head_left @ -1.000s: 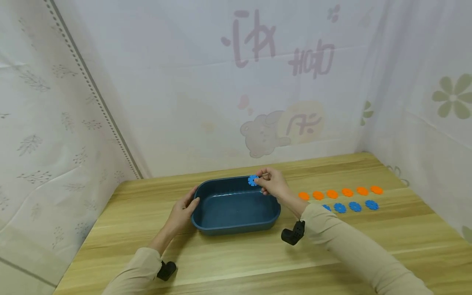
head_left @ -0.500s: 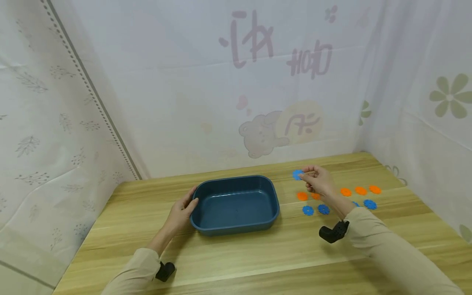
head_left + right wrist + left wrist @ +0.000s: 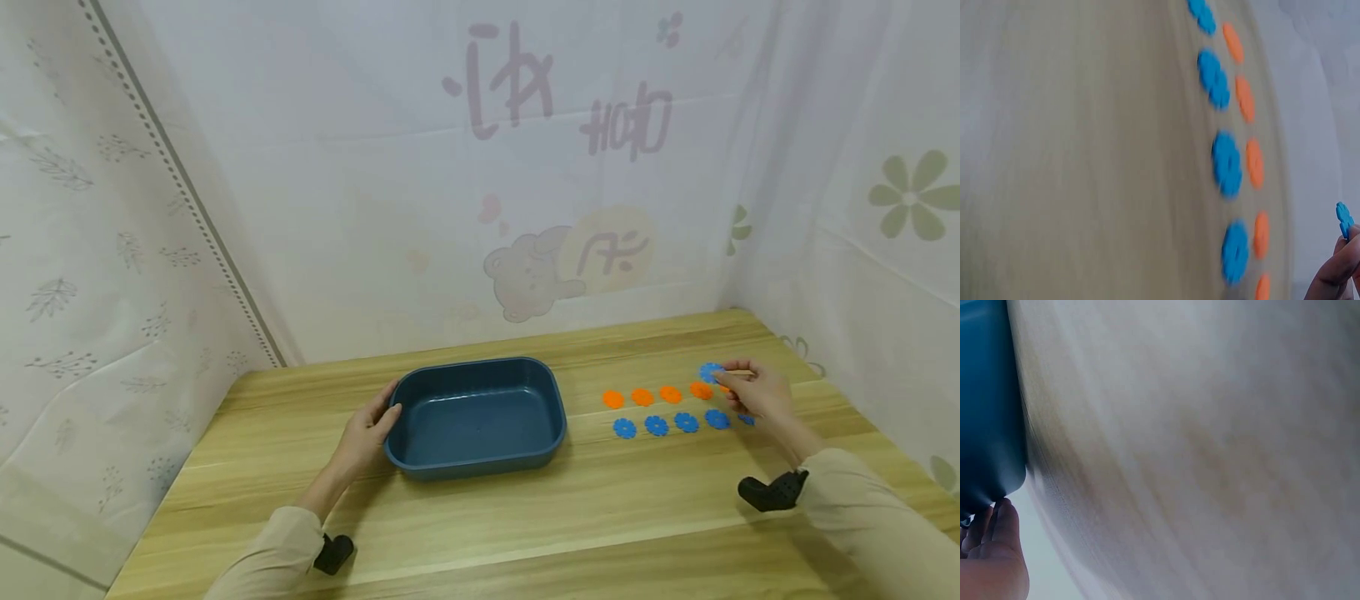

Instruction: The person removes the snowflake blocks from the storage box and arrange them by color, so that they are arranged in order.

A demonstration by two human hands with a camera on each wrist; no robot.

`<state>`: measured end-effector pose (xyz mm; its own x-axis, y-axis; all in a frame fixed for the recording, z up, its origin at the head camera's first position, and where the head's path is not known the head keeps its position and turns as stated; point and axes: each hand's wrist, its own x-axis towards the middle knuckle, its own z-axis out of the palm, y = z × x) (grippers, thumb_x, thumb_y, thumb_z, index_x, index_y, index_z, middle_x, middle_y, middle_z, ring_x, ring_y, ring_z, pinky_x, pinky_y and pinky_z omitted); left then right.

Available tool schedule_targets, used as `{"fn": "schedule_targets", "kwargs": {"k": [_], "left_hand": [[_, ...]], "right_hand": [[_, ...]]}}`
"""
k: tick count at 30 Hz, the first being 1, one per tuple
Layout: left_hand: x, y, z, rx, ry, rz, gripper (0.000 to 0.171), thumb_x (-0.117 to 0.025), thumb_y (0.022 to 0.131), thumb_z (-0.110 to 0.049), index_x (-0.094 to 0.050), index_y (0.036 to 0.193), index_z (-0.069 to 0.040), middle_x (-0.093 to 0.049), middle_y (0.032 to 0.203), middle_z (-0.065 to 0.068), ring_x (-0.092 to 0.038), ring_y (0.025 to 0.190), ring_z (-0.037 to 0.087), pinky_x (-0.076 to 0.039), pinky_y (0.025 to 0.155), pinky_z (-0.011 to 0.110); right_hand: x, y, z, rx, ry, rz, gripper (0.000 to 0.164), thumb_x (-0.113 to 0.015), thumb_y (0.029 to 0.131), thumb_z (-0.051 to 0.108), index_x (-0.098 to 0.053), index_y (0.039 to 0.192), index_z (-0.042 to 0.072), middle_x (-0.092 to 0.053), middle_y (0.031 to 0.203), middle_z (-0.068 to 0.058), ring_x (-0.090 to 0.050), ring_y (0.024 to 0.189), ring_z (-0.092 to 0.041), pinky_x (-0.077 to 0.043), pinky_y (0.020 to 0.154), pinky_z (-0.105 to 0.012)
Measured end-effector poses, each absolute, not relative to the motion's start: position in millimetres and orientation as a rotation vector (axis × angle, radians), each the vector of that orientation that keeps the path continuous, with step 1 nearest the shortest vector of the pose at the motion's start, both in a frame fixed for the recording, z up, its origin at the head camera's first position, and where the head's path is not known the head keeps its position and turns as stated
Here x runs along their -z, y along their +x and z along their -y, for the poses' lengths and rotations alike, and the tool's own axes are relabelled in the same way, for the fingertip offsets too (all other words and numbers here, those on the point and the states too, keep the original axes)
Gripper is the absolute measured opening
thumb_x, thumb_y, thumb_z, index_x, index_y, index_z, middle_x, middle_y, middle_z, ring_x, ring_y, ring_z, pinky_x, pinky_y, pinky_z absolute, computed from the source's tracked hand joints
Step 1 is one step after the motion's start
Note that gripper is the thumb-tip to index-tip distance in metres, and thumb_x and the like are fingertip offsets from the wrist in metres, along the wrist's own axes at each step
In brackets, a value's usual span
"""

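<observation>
My left hand [image 3: 365,429] grips the left end of a dark blue oblong plastic basin [image 3: 480,467], thumb over the rim and fingers along the outside. In the left wrist view the fingertips lie against the basin wall [image 3: 988,412]. At the right, my right hand [image 3: 759,393] pinches a blue snowflake disc [image 3: 711,372] between thumb and fingers, raised above the table. A row of orange discs [image 3: 642,397] lies under and left of this hand, partly hidden by it. Nearer to me runs a row of blue discs [image 3: 686,422], the rightmost partly covered by the hand.
The wood-grain table [image 3: 480,533] ends at a printed curtain [image 3: 420,208] behind it, with more curtain on both sides. A black wrist camera [image 3: 333,554] sits at the left cuff and another black camera [image 3: 772,492] at the right one.
My right hand has carried the blue disc from over the basin's far right rim to the right, above the right end of the disc rows. The left hand keeps its hold on the basin.
</observation>
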<state>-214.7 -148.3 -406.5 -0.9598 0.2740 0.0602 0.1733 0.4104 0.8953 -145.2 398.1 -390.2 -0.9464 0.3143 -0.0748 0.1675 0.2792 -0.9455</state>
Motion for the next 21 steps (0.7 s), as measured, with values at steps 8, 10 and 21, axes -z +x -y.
{"fn": "schedule_targets", "kwargs": {"k": [8,10,21], "left_hand": [[407,-216,149,-1.602,0.415,-2.577,0.052,-0.045,0.101,-0.021,-0.028,0.148,-0.006,-0.030,0.151,0.017,-0.029,0.138,0.029,-0.031,0.109,0.043],[407,-216,149,-1.596,0.421,-2.578,0.053,-0.044,0.101,-0.022,-0.027,0.148,-0.006,-0.030,0.151,0.016,-0.029,0.139,0.028,-0.031,0.110,0.043],[409,-218,152,-1.598,0.419,-2.573,0.052,-0.044,0.101,-0.019,-0.026,0.149,-0.006,-0.030,0.151,0.016,-0.030,0.138,0.029,-0.033,0.108,0.044]], "right_hand": [[396,-128,-432,-1.839,-0.548,2.342,0.009,-0.056,0.093,0.012,-0.051,0.100,0.010,-0.062,0.066,0.013,-0.055,0.051,-0.004,-0.050,0.048,-0.019],[397,-125,-438,-1.842,-0.559,2.338,0.008,-0.056,0.093,0.011,-0.051,0.099,0.011,-0.062,0.066,0.012,-0.055,0.051,-0.004,-0.051,0.049,-0.019],[405,-114,-460,-1.716,-0.703,2.392,0.004,-0.057,0.092,0.011,-0.054,0.093,0.011,-0.061,0.062,0.011,-0.056,0.050,-0.005,-0.052,0.049,-0.022]]}}
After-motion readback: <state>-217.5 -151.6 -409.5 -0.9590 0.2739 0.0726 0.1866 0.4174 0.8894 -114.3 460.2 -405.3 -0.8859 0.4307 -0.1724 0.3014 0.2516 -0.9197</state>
